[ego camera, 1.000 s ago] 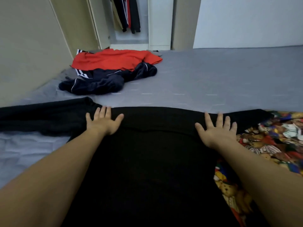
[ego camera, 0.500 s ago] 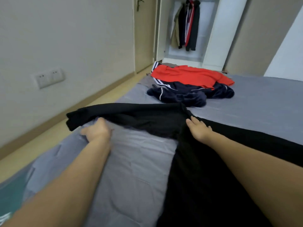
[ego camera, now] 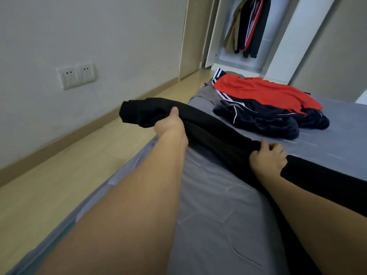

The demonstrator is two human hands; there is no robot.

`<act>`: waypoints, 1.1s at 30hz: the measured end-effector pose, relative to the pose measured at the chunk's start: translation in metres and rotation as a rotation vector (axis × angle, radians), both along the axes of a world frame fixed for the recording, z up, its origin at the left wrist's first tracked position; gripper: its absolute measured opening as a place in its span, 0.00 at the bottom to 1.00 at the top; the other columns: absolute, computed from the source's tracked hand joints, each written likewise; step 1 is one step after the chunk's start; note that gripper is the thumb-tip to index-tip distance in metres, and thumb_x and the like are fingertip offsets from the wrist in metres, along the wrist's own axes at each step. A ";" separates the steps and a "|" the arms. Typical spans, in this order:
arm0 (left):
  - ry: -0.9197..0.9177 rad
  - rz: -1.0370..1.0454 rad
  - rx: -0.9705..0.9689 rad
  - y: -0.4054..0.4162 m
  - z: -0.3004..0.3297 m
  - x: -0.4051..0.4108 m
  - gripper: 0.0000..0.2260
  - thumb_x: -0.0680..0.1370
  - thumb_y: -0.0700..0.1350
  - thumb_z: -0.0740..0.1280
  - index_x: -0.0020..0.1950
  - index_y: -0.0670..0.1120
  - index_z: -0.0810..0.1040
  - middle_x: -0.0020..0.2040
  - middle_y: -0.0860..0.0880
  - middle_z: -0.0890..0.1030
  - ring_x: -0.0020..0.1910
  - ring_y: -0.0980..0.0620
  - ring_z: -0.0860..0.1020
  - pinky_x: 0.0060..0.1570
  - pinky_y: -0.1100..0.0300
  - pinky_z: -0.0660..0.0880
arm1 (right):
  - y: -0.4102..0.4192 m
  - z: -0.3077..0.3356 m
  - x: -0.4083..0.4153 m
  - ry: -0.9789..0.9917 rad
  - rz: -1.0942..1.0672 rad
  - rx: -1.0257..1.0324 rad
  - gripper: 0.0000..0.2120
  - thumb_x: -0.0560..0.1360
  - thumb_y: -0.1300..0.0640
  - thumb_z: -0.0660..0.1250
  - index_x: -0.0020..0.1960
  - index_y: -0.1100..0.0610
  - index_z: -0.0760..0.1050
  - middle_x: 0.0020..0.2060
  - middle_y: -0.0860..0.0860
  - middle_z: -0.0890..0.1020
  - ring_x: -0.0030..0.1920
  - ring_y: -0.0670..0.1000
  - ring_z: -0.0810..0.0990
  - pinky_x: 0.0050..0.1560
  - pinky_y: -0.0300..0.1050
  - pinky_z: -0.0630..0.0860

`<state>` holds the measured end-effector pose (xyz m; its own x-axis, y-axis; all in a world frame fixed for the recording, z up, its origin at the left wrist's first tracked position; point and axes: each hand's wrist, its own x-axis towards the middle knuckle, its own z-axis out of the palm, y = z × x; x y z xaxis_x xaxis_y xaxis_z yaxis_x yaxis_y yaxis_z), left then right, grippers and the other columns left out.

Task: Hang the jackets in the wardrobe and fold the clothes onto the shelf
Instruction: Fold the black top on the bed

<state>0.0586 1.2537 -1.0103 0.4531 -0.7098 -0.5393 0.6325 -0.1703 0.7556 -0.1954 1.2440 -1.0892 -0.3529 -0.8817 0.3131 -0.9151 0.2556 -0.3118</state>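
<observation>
The black garment point(ego camera: 228, 147) lay stretched across the grey bed point(ego camera: 218, 225), its body spread toward the near right and one long sleeve lifted off the sheet toward the left edge, where its cuff end overhung the wooden floor point(ego camera: 69, 175). The chief risk, as it looked, was that the raised sleeve would sag or slip from the grasp and drop over the bedside, or that a pull from one end would drag the smoothed body askew and spoil the fold; the dark knit also appeared slack enough to bunch into a crooked crease. Farther off, a red top point(ego camera: 266, 92) lay over a navy jacket point(ego camera: 258, 120) at the far end of the bed, waiting, while several jackets already hung in the open wardrobe point(ego camera: 248, 26) beyond. The left hand point(ego camera: 170, 124), arm reaching far forward, gripped the sleeve near its outer end, thumb on top and fingers tucked beneath. The right hand point(ego camera: 268, 157), closer in, pinched the cloth where sleeve met body, its fingers curled over the folded edge.
</observation>
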 end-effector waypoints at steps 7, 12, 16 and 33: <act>0.109 0.037 -0.036 0.011 -0.006 -0.007 0.22 0.78 0.51 0.68 0.68 0.41 0.71 0.65 0.43 0.76 0.61 0.43 0.76 0.51 0.52 0.75 | -0.014 0.023 -0.020 0.112 0.020 0.355 0.18 0.81 0.47 0.55 0.59 0.60 0.73 0.57 0.60 0.78 0.55 0.61 0.76 0.51 0.51 0.71; -0.127 0.020 -0.025 0.023 0.046 -0.035 0.20 0.72 0.40 0.71 0.63 0.40 0.74 0.59 0.42 0.78 0.52 0.42 0.78 0.57 0.49 0.78 | -0.013 0.078 -0.044 -0.520 0.215 0.657 0.13 0.81 0.50 0.58 0.48 0.55 0.78 0.42 0.51 0.79 0.39 0.49 0.75 0.40 0.43 0.68; -0.544 -0.003 -0.135 0.039 0.081 -0.085 0.17 0.75 0.43 0.66 0.63 0.40 0.77 0.60 0.42 0.77 0.55 0.42 0.78 0.55 0.54 0.75 | 0.028 0.111 -0.108 -0.957 0.151 0.488 0.15 0.82 0.49 0.55 0.53 0.54 0.78 0.51 0.50 0.79 0.55 0.52 0.75 0.55 0.48 0.68; -1.865 -1.269 -0.444 0.111 0.012 -0.373 0.06 0.73 0.43 0.60 0.43 0.49 0.76 0.52 0.48 0.77 0.48 0.46 0.76 0.51 0.50 0.76 | 0.209 0.098 -0.405 -1.481 -0.272 0.314 0.44 0.73 0.28 0.55 0.74 0.61 0.63 0.60 0.59 0.77 0.56 0.59 0.77 0.43 0.52 0.73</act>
<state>-0.3145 1.3644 -0.9981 -0.5203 -0.8539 0.0125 -0.8198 0.5035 0.2728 -0.6008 1.4527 -0.9917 -0.3264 -0.7020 -0.6330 0.2408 0.5858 -0.7739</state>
